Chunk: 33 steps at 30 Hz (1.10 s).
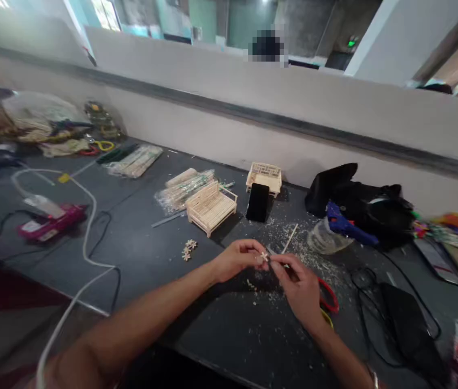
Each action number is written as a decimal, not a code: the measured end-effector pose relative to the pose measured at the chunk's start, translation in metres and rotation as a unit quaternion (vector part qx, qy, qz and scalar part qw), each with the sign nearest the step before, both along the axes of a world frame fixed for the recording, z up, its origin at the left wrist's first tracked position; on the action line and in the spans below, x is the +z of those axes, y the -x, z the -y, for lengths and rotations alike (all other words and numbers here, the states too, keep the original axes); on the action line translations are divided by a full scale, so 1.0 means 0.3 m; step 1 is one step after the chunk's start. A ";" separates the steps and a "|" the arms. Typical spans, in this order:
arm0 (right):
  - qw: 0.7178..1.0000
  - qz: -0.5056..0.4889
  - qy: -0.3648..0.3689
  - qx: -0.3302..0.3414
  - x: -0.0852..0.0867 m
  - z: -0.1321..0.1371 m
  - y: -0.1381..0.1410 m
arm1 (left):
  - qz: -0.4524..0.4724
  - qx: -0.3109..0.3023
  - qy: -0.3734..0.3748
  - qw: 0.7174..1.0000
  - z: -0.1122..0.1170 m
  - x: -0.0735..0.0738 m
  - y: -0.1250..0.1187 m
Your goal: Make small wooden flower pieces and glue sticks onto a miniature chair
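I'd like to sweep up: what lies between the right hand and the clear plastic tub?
In the head view, pale scraps lie scattered on the dark tabletop between the right hand and the tub.

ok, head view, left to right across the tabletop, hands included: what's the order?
Magenta device → wrapped stick bundle → loose flower-shaped pieces → left hand → right hand → blue tool → pale-screened phone.
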State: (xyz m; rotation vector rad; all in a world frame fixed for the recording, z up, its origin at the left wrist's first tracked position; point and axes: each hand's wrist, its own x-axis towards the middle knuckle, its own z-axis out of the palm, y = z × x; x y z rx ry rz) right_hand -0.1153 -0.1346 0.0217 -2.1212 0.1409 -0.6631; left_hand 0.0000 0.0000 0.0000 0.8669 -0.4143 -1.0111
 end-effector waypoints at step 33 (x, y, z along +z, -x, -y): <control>0.876 -0.117 0.410 -0.226 0.158 0.513 -0.022 | -0.049 0.096 0.061 0.992 0.007 -0.019 -0.025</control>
